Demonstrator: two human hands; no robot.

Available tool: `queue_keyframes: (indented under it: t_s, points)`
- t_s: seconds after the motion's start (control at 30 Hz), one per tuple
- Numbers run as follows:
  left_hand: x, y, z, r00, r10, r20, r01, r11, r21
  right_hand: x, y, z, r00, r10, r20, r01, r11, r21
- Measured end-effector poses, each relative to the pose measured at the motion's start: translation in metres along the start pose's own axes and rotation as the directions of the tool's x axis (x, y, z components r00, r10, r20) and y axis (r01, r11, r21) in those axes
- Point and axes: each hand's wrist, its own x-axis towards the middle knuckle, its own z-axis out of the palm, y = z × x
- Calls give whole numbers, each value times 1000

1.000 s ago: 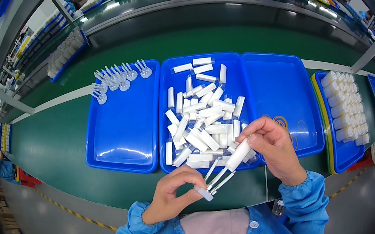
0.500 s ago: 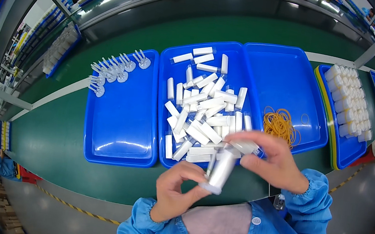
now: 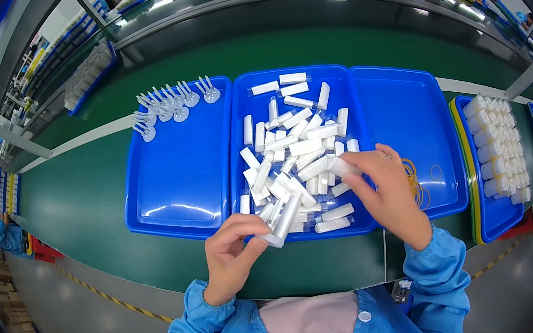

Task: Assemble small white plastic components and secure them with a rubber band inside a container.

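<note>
I see the left hand [image 3: 230, 251] pinching a clear base [image 3: 275, 242], a white tube [image 3: 287, 216] beyond its fingertips; the right hand [image 3: 390, 191] grips a white cylinder [image 3: 340, 167]. A steady rim pinch suits the base.

Rubber bands [image 3: 419, 189] partly hidden behind right hand [image 3: 390, 188]

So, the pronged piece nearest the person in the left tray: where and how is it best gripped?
Probably by the rim of its round base, pinched with thumb and finger from the right: the prongs point left toward the edge of the tray, leaving the base's right rim exposed. The left hand pinches a similar piece by its base.
</note>
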Motion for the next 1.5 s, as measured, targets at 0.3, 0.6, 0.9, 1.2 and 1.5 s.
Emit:
queue_keyframes:
  t_s: [0.3, 0.6, 0.9, 1.2, 1.5]
  points:
    - [3, 19, 13, 966, 124, 228, -168, 968, 185, 17, -7, -26, 890, 117, 441, -402, 657, 638]
    - [8, 29, 13, 931, 181, 317, -282, 907, 311, 22, -8, -30, 867, 45, 496, -389, 684, 617]
    - [11, 31, 12, 909, 201, 364, -325, 889, 322, 22, -4, -30, 866, -9, 500, -336, 729, 596]
    - [15, 32, 14, 893, 199, 405, -350, 871, 344, 19, -11, -25, 861, -83, 502, -256, 782, 569]
    - [9, 16, 17, 984, 79, 157, -130, 931, 342, 7, -37, -15, 919, -86, 384, -173, 788, 590]
